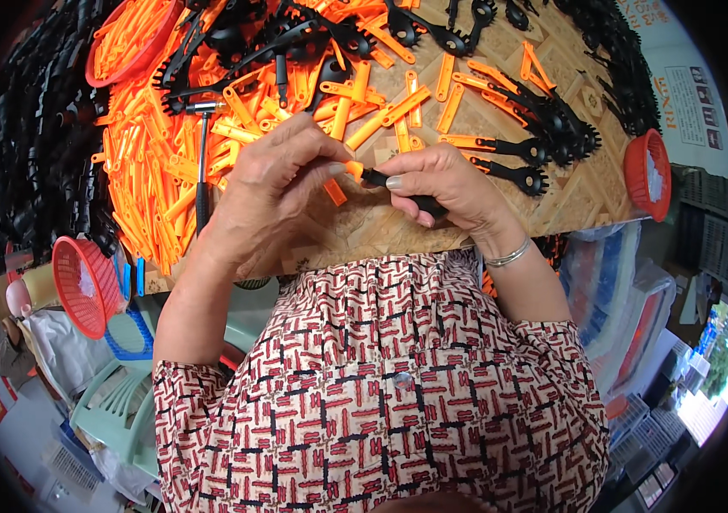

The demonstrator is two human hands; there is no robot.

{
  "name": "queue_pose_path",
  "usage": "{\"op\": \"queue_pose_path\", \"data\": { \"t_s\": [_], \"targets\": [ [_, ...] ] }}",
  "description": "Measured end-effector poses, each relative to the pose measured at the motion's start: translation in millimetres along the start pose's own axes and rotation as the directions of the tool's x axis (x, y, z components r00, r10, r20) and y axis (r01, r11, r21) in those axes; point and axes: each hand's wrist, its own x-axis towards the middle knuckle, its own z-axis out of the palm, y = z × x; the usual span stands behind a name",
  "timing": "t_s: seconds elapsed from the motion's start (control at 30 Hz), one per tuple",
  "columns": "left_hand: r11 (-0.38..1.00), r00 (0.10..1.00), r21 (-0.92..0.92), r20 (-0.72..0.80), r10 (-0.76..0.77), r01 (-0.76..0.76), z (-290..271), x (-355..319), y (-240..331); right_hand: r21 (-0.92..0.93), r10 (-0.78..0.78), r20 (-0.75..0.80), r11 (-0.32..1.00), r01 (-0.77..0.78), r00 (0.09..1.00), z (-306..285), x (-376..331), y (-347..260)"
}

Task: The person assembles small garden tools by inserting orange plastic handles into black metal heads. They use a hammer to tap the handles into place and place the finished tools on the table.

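Note:
Near the table's front edge, my left hand (282,175) pinches an orange plastic handle (336,191), whose end shows by the fingertips. My right hand (449,188) is closed round a black plastic utensil (430,206), with most of its head hidden in the palm. The utensil's thin black neck meets the orange end between my two hands. Just beyond my right hand lie black pasta servers (530,179) with orange handles on them. Loose orange handles (137,184) form a big heap beside my left forearm and spread past my left hand.
A hammer (202,162) lies on the orange heap. Black utensil parts (35,137) pile up at far left, and more utensils line the right edge. Red baskets (86,286) (648,175) hang at both table sides; another red basket (171,47) holds orange handles.

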Motion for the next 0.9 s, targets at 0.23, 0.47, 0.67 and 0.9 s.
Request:
{"op": "queue_pose_path", "data": {
  "t_s": [0.23,0.47,0.67,0.9],
  "targets": [
    [0.999,0.999,-0.02,0.013,0.045,-0.045,6.5,0.0,-6.8,0.018,0.016,0.02,1.0,-0.017,1.0,1.5,0.5,-1.2],
    [1.0,0.999,-0.012,0.046,0.001,-0.001,0.7,1.5,-5.5,0.04,0.042,0.031,0.998,-0.044,0.999,0.7,3.3,-3.6],
    [0.999,0.998,-0.018,0.053,0.031,-0.03,1.9,3.0,-4.7,0.005,0.042,-0.012,0.999,-0.041,0.999,5.9,-1.1,-5.5],
    [0.986,0.997,0.15,0.01,0.075,-0.076,2.4,-12.7,16.8,-0.264,-0.007,-0.046,0.965,-0.005,0.999,26.8,-15.6,-6.8]
  ]
}}
